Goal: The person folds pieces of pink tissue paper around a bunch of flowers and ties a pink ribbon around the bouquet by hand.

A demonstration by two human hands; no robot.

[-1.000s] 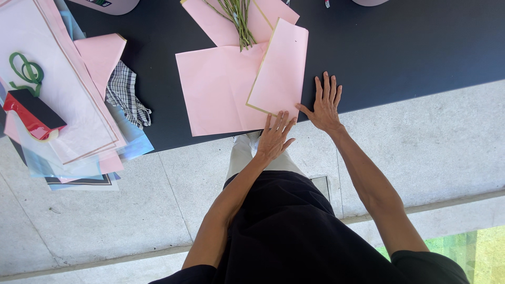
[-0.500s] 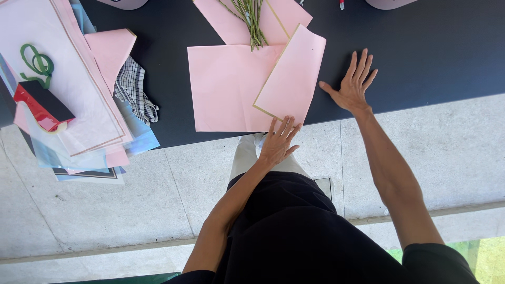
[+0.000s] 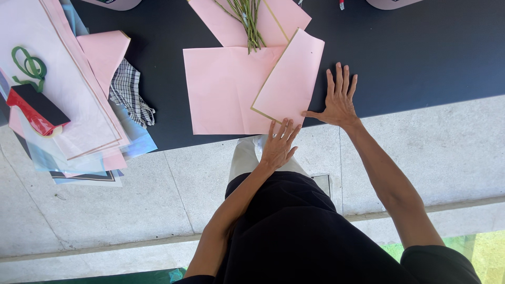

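The left hand (image 3: 280, 143) sits at the near edge of the black surface (image 3: 421, 58), fingers spread and fingertips resting on the lower corner of a pink paper sheet (image 3: 291, 77) edged in gold, just right of the frame's centre. It grips nothing; the hand is flat and open. The right hand (image 3: 338, 98) lies palm down on the bare surface just right of that sheet, fingers fanned toward the top of the frame and the thumb stretched out to the sheet's lower right corner. It, too, holds nothing.

The gold-edged sheet lies tilted, overlapping the right side of a larger pink sheet (image 3: 223, 89) that lies flat at centre. Above both, at the top of the frame, a third pink sheet (image 3: 286, 13) carries a bundle of green stems (image 3: 248, 21), whose cut ends reach down to the larger sheet's upper edge.

At the left of the frame a stack of pink, white and pale blue papers (image 3: 68, 100) overhangs the surface's edge. On it sit a red and black box (image 3: 36, 109) and a loop of green ribbon (image 3: 29, 66). A black-and-white checked cloth (image 3: 131, 92) lies beside the stack. Below the surface is a grey paved floor (image 3: 105, 205).
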